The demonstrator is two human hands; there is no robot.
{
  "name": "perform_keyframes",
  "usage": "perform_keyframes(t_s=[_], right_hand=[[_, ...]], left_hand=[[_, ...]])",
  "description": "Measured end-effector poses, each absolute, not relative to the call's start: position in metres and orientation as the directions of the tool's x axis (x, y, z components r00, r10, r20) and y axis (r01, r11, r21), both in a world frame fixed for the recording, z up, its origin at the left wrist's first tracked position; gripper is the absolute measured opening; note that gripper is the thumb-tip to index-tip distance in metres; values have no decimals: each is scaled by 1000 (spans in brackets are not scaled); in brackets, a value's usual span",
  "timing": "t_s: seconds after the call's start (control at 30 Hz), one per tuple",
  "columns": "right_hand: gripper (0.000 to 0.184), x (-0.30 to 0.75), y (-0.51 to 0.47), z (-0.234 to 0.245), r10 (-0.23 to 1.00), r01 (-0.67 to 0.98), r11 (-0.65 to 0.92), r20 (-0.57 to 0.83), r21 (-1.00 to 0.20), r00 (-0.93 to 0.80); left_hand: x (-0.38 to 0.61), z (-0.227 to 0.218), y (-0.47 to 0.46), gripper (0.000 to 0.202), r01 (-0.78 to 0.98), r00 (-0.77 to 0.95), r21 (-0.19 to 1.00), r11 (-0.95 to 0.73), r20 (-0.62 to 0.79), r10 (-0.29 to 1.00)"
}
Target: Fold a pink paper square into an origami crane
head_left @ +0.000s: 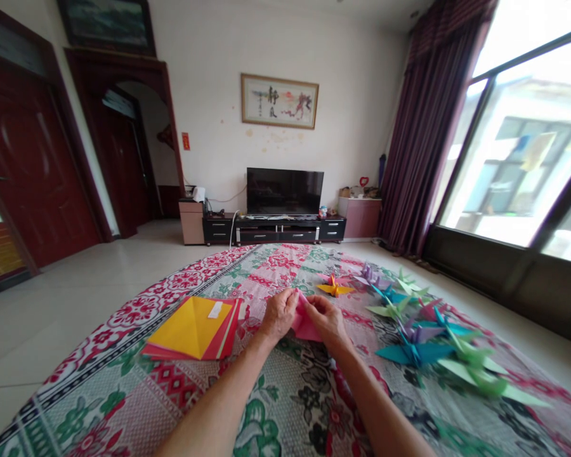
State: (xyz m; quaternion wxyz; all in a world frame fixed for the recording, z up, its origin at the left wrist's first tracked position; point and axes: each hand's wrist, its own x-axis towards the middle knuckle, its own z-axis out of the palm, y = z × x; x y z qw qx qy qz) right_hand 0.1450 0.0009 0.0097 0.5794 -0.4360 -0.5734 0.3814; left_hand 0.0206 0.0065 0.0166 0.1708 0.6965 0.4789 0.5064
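Observation:
Between my two hands is a piece of pink origami paper (pixel 306 326), partly folded, held just above the patterned tablecloth. My left hand (pixel 280 313) pinches its upper left edge, fingers closed. On the other side my right hand (pixel 327 321) grips the paper with thumb and fingers pressed together. The exact folds under my fingertips are hidden. To the left lies a stack of square paper (pixel 190 327), yellow on top with red and pink sheets below. A yellow-orange paper crane (pixel 334 287) sits beyond my right hand.
Several folded cranes spread over the right side, among them a blue crane (pixel 415 353) and a light green crane (pixel 485 368). The round table wears a floral tablecloth (pixel 304 406). Past its far edge stand a television (pixel 285 192) and a low black cabinet (pixel 219 230).

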Motion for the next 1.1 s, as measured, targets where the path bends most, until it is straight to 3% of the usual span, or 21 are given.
perform_keyframes(t_s=[0.23, 0.47, 0.63, 1.1], right_hand=[[39, 147, 2, 9, 946, 44, 324, 324, -945, -4], [41, 163, -9, 24, 990, -14, 68, 70, -998, -122], [39, 165, -10, 24, 975, 12, 122, 118, -992, -186], [33, 160, -2, 16, 976, 101, 201, 190, -974, -105]], left_hand=[[21, 16, 6, 29, 507, 6, 708, -492, 568, 823], [19, 17, 5, 30, 462, 20, 720, -518, 575, 818], [20, 19, 4, 29, 447, 34, 724, -525, 572, 819], [22, 21, 1, 28, 487, 59, 690, -535, 585, 809]])
